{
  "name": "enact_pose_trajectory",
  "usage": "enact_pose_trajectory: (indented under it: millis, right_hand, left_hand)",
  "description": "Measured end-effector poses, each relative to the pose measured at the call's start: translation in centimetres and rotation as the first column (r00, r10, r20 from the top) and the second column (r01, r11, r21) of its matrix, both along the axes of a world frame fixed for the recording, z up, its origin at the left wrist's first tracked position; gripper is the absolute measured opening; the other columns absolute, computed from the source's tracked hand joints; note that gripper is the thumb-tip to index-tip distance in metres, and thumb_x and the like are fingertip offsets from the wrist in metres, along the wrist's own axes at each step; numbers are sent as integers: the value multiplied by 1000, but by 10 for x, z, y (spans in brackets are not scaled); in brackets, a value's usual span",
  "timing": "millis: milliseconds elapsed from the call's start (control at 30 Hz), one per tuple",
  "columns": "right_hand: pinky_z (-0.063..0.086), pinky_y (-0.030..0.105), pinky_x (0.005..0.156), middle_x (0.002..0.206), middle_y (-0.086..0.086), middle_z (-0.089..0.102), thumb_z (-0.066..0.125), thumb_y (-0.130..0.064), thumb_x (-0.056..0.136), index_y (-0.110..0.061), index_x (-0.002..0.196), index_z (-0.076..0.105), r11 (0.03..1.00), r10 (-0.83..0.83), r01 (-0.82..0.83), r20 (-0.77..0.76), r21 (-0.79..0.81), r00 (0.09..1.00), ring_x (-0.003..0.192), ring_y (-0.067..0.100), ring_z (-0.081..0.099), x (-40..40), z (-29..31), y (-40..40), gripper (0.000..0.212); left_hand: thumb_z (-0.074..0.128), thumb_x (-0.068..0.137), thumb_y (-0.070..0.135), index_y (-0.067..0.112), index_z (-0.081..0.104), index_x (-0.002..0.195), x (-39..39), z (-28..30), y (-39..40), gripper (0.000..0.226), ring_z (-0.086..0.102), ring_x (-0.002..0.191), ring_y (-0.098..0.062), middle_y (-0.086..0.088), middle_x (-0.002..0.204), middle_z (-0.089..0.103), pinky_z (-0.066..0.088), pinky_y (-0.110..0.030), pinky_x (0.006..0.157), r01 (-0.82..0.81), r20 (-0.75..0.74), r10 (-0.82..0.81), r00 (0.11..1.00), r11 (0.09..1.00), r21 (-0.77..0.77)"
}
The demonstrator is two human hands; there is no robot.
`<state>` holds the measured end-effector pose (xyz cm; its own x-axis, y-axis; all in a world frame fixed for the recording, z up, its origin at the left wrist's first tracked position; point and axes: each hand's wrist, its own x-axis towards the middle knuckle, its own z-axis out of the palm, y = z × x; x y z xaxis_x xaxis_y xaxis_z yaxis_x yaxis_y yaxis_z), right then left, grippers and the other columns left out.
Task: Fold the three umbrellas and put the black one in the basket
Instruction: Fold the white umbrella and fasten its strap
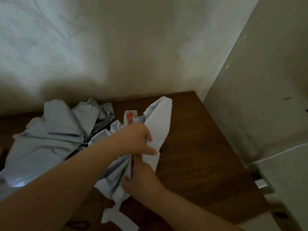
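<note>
A pale white umbrella with an orange mark on its fabric lies across the brown wooden table, canopy bunched and loose. My left hand grips a gathered fold of its fabric near the middle. Just below it, my right hand pinches the pleats of the same umbrella. Its closing strap hangs loose at the near end. To the left sprawls a grey-blue umbrella, unfolded in a heap. No black umbrella or basket shows.
A pale wall rises behind the table. On the right stands a light cabinet or fridge door with a metal handle. A dark loop lies at the table's near edge.
</note>
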<state>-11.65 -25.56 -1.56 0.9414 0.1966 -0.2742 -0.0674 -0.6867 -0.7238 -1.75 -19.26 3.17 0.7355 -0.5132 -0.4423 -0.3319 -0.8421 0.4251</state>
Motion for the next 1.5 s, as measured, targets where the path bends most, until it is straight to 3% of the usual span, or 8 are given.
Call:
enact_pose_trajectory:
  millis: [233,367,500,767,1067,1267,1367,1500]
  right_hand:
    - [24,16,103,154,-11,21,64,-31,88,-33,148,-4,889,433,-390,-164,240,886,134,0,25,-6,15,-15,91]
    - [45,29,101,132,-8,53,57,-28,92,-32,134,46,952,305,-304,-99,24,947,112,4,53,-1,29,-57,44]
    - [44,24,98,124,-8,56,51,-26,94,-32,131,46,950,3,34,116,-310,993,108,6,54,18,42,-93,37]
    - [31,26,97,123,2,52,59,-21,88,-19,118,56,868,276,-60,377,-493,884,113,18,46,37,37,-93,30]
    - [39,19,86,114,-1,62,52,-24,94,-21,121,58,941,151,-66,238,-331,960,105,14,56,43,29,-94,28]
    - [44,25,83,109,0,65,51,-29,95,-18,116,60,953,136,-65,226,-294,965,99,14,58,45,30,-90,26]
    - [43,25,82,109,2,65,48,-31,96,-19,118,59,948,118,-48,207,-314,971,99,15,58,46,31,-88,28]
    - [43,27,87,114,2,64,43,-31,98,-20,119,58,937,122,-53,181,-345,976,103,17,57,49,30,-84,29]
  left_hand:
    - [68,97,18,30,62,136,1,0,11,41,50,135,-14,5,144,50,34,-15,103,140,74,-142,987,990,29]
    - [62,101,16,29,59,138,3,-3,21,40,49,138,-14,5,149,48,35,-20,114,220,82,-224,971,974,56]
    - [51,104,9,29,50,146,1,-3,20,46,47,139,-16,9,154,39,38,-25,114,381,95,-397,913,912,154]
    - [51,103,4,34,12,163,-19,-3,14,77,51,129,-17,4,169,8,47,-24,102,595,160,-651,742,750,290]
    - [57,104,17,31,39,124,-21,-9,30,30,61,103,-14,2,120,54,46,-14,74,34,164,-21,986,996,-79]
    - [60,99,5,26,53,133,-21,2,23,41,48,131,-23,-6,136,62,40,-35,113,73,394,-126,910,986,147]
    - [97,36,1,16,78,93,-24,8,25,62,56,89,-24,-3,77,76,54,-35,72,194,588,-324,741,942,274]
    - [58,102,17,15,35,153,-32,4,7,56,67,114,-26,-6,137,60,56,-35,86,198,470,-384,794,896,398]
